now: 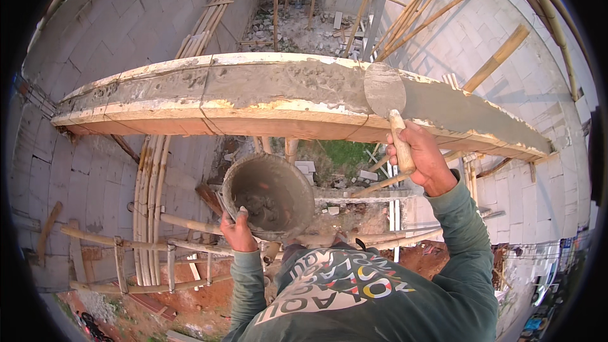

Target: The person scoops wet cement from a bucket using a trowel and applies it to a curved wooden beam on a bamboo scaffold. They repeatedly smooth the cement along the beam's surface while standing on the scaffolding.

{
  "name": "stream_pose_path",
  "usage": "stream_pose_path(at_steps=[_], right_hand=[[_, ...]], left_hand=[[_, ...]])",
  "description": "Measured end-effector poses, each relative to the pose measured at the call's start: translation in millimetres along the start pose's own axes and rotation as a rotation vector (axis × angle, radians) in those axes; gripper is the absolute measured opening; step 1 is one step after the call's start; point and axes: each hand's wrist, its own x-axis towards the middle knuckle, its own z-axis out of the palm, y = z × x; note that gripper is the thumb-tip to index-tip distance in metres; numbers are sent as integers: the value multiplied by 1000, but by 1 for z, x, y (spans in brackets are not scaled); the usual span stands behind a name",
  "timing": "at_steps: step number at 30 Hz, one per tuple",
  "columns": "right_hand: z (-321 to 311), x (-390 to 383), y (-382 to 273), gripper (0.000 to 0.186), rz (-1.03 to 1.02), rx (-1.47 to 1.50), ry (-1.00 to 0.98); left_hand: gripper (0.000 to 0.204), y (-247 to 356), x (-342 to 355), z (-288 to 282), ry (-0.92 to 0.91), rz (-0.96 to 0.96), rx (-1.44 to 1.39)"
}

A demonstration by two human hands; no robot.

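Note:
My right hand (421, 155) is closed round the wooden handle of a trowel (385, 88). Its rounded, mortar-coated blade lies over the wet concrete (285, 85) that fills a long wooden beam form (266, 114). To the right of the blade the concrete looks smooth; to the left it is rough and lumpy. With my left hand (239, 231) I grip the rim of a cement-crusted bucket (269, 171), tilted so that its inside shows. Some wet mortar (259, 209) sits at its bottom. The bucket is on the near side of the form, below its edge.
Block walls (95, 44) rise at left and right. Bamboo poles (152, 209) stand below at left, and more poles (418, 19) lean at the far right. A bamboo rail (171, 244) runs near me. Far below lie rubble (297, 31) and red soil (196, 304). Wires cross the form.

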Motion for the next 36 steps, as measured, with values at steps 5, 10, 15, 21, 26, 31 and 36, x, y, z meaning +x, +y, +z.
stream_pose_path(at_steps=[5, 10, 15, 21, 26, 31, 36], right_hand=[[36, -24, 30, 26, 102, 177, 93], [100, 5, 39, 21, 71, 136, 114], [176, 43, 52, 25, 71, 61, 19], [218, 95, 52, 20, 14, -132, -154], [122, 101, 24, 19, -160, -172, 114], [46, 105, 1, 20, -37, 149, 279], [85, 128, 7, 21, 102, 122, 73]], left_hand=[[23, -2, 8, -5, -12, -5, -41], [25, -1, 16, -15, -22, -32, 14], [25, -8, 21, -31, -12, -8, 40], [26, -12, 21, -47, -56, -30, 42], [27, -9, 22, -59, -55, -72, -33], [24, -13, 31, -67, -68, -70, -32], [19, -12, 36, -64, -74, -2, 19]])
